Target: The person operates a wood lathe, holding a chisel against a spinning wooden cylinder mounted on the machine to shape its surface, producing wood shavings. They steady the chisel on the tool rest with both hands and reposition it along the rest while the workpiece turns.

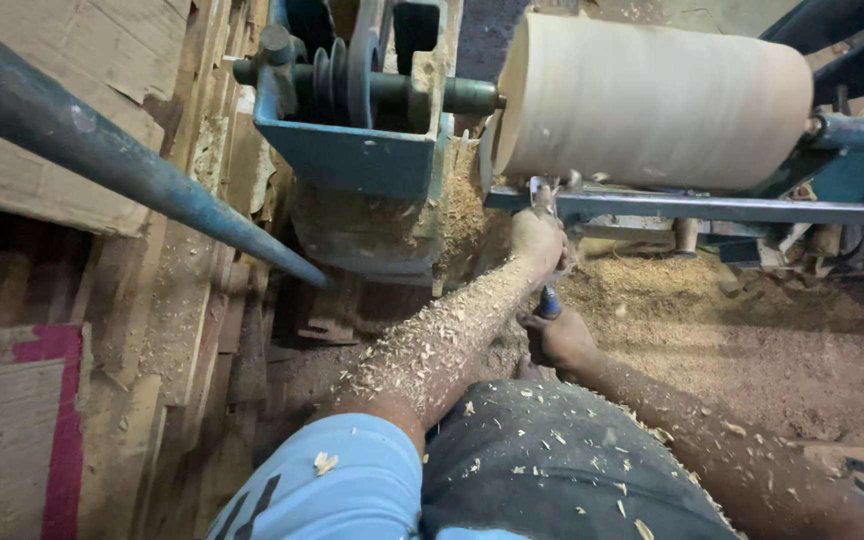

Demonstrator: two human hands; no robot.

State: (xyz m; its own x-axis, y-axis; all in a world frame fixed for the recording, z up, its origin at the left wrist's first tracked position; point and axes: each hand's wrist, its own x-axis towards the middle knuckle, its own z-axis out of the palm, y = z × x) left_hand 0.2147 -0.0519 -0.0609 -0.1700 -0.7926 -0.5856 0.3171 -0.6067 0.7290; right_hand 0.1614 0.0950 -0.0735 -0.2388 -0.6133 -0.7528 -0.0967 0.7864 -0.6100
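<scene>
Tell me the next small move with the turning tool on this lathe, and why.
Probably slide the turning tool along the blue tool rest toward the tailstock side. The left hand steadies it at the wooden cylinder's headstock end, the right hand holds its handle; the remaining length lies to the right.

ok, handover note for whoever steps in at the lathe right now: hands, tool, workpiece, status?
Left hand: forward on the tool rest, gripping the front of the turning tool.
Right hand: behind it, closed on the tool's blue handle.
Wooden cylinder: mounted on the lathe; its surface looks round and smooth.
Tool tip sits at the cylinder's left end, hidden behind the left hand.
Done: rough rounding, by the look. Left: cannot tell.
Shavings cover both forearms and the floor.
</scene>
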